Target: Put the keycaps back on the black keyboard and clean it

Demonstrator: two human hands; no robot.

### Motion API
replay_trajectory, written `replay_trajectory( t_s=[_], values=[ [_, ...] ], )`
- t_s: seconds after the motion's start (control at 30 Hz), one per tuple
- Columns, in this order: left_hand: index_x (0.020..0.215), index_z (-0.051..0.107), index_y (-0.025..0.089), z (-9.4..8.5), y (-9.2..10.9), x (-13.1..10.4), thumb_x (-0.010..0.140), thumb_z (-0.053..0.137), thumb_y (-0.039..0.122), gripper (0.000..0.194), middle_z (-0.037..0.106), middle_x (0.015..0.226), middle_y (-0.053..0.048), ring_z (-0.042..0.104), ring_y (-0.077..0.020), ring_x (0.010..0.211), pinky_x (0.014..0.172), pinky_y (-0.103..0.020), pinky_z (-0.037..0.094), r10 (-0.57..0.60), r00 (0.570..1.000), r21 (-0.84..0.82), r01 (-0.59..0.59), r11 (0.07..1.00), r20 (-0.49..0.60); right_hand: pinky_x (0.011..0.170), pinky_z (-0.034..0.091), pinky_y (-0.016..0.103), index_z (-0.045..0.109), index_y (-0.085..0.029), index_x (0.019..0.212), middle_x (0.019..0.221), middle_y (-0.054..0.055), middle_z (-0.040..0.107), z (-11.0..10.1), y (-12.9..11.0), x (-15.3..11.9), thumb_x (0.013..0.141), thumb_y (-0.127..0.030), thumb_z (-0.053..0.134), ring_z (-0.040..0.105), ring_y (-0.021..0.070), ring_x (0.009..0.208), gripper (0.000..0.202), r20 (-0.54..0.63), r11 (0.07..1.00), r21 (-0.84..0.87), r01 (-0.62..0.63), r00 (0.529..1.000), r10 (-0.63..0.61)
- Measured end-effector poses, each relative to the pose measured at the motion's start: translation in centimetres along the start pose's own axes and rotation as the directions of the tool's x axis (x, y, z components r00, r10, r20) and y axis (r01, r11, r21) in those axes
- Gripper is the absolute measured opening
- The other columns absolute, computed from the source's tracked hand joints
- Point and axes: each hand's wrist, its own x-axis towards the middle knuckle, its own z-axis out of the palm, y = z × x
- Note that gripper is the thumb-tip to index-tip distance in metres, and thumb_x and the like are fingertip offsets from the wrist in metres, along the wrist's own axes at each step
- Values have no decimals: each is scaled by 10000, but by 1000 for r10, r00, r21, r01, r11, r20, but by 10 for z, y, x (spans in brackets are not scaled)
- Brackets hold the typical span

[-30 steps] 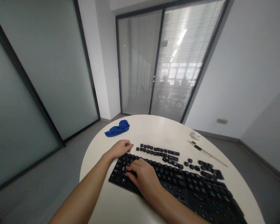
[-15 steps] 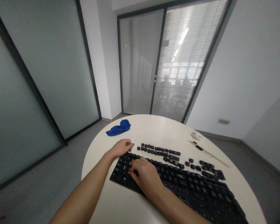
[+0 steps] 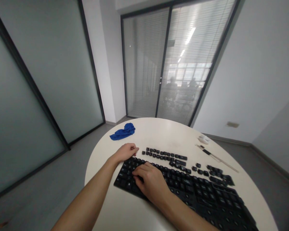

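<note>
Plainly, the black keyboard [image 3: 183, 183] lies under the nearer right hand [image 3: 150, 179], its long axis slanting from far left to near right; thumb and 1 finger nearly meet, any grip unclear. The left hand [image 3: 127, 152] curls by the far-left corner, contents hidden.

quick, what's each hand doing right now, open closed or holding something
Left hand: loosely closed, nothing visible in it.
Right hand: fingers bent over the keyboard; whether it pinches a key cannot be told.
</note>
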Motion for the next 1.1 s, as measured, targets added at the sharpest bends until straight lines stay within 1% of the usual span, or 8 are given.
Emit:
replay_trajectory(
  t_s=[0.13, 0.3, 0.47, 0.7, 0.8, 0.87, 0.93, 1.1],
  values=[
    [722, 625, 184, 0, -1, 0, 876, 507, 528, 395, 716, 714, -28, 633, -194, 695, 653, -282, 419, -4, 1000, 3, 4, 1000, 1, 810, 512, 285, 758, -237, 899, 902, 16, 749, 2, 1, 0, 877, -121, 619, 627, 190, 878, 182, 2, 1000, -26, 13, 1000, -13],
    [718, 628, 183, 0, -1, 0, 873, 504, 526, 395, 714, 712, -31, 640, -196, 701, 664, -288, 423, -3, 1000, 4, 3, 1000, -3, 837, 516, 268, 748, -228, 895, 910, 6, 745, 1, 1, 0, 854, -97, 629, 633, 176, 896, 182, 13, 1000, -28, -8, 1000, 8],
    [712, 626, 187, 1, -1, 1, 876, 505, 525, 395, 712, 707, -27, 637, -197, 696, 665, -289, 419, 0, 1000, 4, 0, 1000, -2, 838, 522, 288, 746, -226, 907, 926, 15, 746, -2, 0, 1, 846, -103, 645, 640, 191, 915, 171, 20, 1000, 9, -18, 1000, 18],
    [711, 622, 184, 0, 0, 0, 876, 500, 545, 415, 708, 706, -29, 631, -196, 693, 651, -286, 417, -3, 1000, 5, 3, 1000, -1, 864, 519, 300, 735, -218, 899, 917, 13, 751, -2, 1, 1, 756, -58, 685, 666, 190, 903, 221, -13, 982, 126, -139, 990, 142],
    [700, 617, 187, -1, 1, 0, 875, 503, 536, 407, 705, 701, -27, 630, -197, 693, 644, -284, 414, -2, 1000, 7, 2, 1000, 1, 860, 516, 322, 737, -217, 880, 912, 20, 753, -4, 1, 2, 741, -63, 693, 677, 203, 897, 212, -21, 966, 151, -211, 976, 217],
    [701, 618, 187, -1, 1, 0, 876, 502, 527, 399, 706, 702, -26, 628, -196, 691, 641, -284, 411, -2, 1000, 7, 2, 1000, 0, 855, 514, 328, 739, -216, 855, 901, 18, 754, -5, 1, 2, 744, -74, 704, 679, 204, 890, 183, -12, 960, 156, -231, 972, 236],
    [705, 620, 187, -1, 1, 0, 878, 501, 521, 395, 707, 707, -26, 628, -196, 691, 643, -283, 410, -2, 1000, 8, 2, 1000, -2, 851, 510, 326, 740, -219, 833, 882, 10, 754, -5, 1, 1, 753, -85, 710, 675, 200, 883, 158, -6, 964, 158, -214, 976, 218],
    [703, 623, 186, 0, 1, 0, 882, 496, 527, 406, 709, 708, -28, 632, -196, 692, 660, -286, 416, 1, 1000, 13, -1, 1000, 2, 857, 505, 298, 744, -234, 868, 908, -6, 761, -3, 3, 0, 785, -84, 699, 661, 184, 904, 178, -22, 984, 151, -99, 994, 103]
  ],
)
